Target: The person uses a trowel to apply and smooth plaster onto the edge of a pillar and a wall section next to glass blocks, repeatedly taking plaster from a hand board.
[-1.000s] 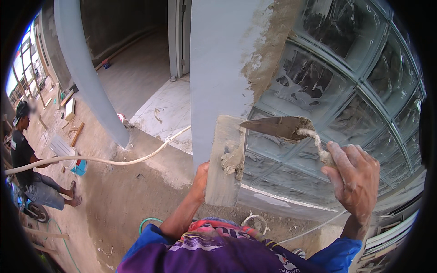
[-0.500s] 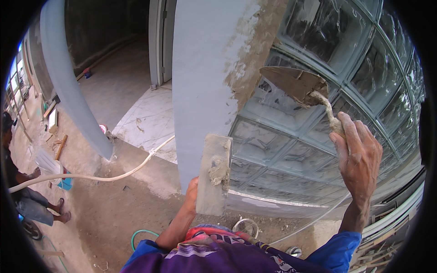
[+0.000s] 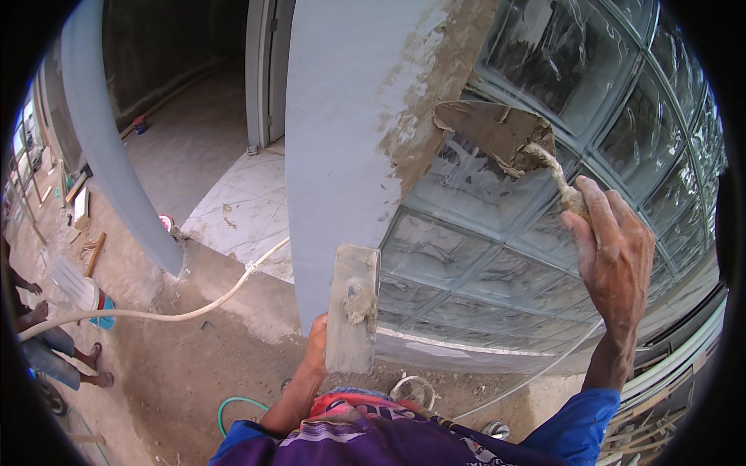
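My right hand (image 3: 618,260) is closed round the handle of a pointing trowel (image 3: 486,128), whose blade is smeared with grey-brown mortar. The blade's tip lies at the mortar band (image 3: 412,147) between the pale wall and the glass blocks; whether it touches cannot be told. Lower down, my left hand (image 3: 312,357) grips a flat rectangular plastering float (image 3: 339,334) from behind, its fingers mostly hidden. A small lump of mortar (image 3: 359,304) sits on the float's face. The glass-block wall (image 3: 458,245) stands just beyond both tools.
A pale blue-grey wall (image 3: 334,116) stands left of the glass blocks, beside a doorway with white floor tiles (image 3: 241,206). A cream hose (image 3: 194,311) crosses on the left. Another person (image 3: 54,349) stands at far left near a bucket (image 3: 101,311). A second bucket (image 3: 416,392) is near my body.
The view has shifted slightly. My left hand and the float are a little lower. The trowel stays by the mortar band in my right hand. The person at left shows less.
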A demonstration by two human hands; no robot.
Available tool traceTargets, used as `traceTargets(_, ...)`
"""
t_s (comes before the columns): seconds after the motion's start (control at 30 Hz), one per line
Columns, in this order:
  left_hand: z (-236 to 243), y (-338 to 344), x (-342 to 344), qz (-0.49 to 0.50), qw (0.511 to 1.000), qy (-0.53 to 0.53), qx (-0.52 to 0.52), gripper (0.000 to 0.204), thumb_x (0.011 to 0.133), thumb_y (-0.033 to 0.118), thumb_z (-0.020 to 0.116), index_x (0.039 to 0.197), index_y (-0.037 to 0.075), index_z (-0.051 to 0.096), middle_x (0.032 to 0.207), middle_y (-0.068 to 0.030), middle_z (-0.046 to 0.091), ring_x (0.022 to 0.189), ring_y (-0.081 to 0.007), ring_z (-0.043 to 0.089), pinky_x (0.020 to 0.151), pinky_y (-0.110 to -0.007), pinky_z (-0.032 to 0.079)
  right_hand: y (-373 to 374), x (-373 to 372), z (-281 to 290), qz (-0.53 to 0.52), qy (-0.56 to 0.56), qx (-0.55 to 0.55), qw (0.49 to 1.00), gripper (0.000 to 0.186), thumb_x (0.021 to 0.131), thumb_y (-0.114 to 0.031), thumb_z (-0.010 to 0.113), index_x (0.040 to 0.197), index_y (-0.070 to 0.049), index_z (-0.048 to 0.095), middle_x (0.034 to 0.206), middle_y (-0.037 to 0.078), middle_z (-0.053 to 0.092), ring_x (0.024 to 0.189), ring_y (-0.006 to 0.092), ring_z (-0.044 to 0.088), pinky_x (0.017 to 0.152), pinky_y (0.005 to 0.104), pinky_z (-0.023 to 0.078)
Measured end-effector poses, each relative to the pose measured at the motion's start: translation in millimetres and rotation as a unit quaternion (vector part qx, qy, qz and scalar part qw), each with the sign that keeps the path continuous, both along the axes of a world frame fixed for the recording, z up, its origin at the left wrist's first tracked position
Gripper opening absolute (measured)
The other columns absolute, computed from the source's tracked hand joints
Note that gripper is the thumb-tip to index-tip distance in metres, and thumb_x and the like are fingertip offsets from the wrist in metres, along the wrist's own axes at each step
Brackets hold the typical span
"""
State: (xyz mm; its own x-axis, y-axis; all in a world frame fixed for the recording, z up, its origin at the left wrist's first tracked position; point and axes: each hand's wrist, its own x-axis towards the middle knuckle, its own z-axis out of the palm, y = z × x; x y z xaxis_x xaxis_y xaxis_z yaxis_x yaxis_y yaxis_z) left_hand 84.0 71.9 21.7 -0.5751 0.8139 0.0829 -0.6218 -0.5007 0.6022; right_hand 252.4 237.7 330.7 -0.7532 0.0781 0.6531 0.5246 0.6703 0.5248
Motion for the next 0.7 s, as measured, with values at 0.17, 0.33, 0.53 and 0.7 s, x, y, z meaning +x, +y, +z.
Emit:
traceTargets(0.17,0,2,3,0.006,1.000,-0.004,-0.006,0.036,0.088,0.026,0.055,0.110,-0.003,0.058,0.090,-0.0082,0.065,0.072,-0.0138,0.065,0.064,-0.027,0.054,8,1,7,0.037,0.040,-0.001,0.999,0.036,0.082,-0.022,0.065,0.112,-0.003,0.060,0.076,0.008,0.059,0.063,0.0197,0.057,0.055,0.0336,0.047)
traceTargets(0.33,-3,4,3,0.003,1.000,-0.023,0.005,0.034,0.087,0.023,0.055,0.109,-0.003,0.058,0.089,-0.0079,0.065,0.071,-0.0135,0.065,0.062,-0.026,0.054,9,7,8,0.050,0.040,-0.018,0.998,0.035,0.082,-0.022,0.066,0.111,-0.004,0.060,0.075,0.008,0.059,0.063,0.0191,0.057,0.056,0.0332,0.048)
traceTargets(0.53,-4,4,5,-0.001,0.999,-0.031,-0.006,0.034,0.087,0.022,0.054,0.110,-0.003,0.057,0.087,-0.0072,0.065,0.069,-0.0129,0.064,0.061,-0.026,0.054,6,1,-4,0.029,-0.026,-0.017,0.999,0.037,0.080,-0.026,0.067,0.110,-0.005,0.059,0.075,0.006,0.056,0.063,0.0186,0.056,0.055,0.0333,0.047)
traceTargets(0.7,-5,4,7,0.003,0.999,-0.031,-0.013,0.034,0.087,0.021,0.054,0.110,-0.003,0.057,0.087,-0.0074,0.065,0.069,-0.0130,0.064,0.060,-0.026,0.053,14,-3,2,0.029,0.002,0.014,0.999,0.036,0.082,-0.025,0.066,0.110,-0.004,0.060,0.076,0.007,0.058,0.064,0.0184,0.057,0.054,0.0331,0.048)
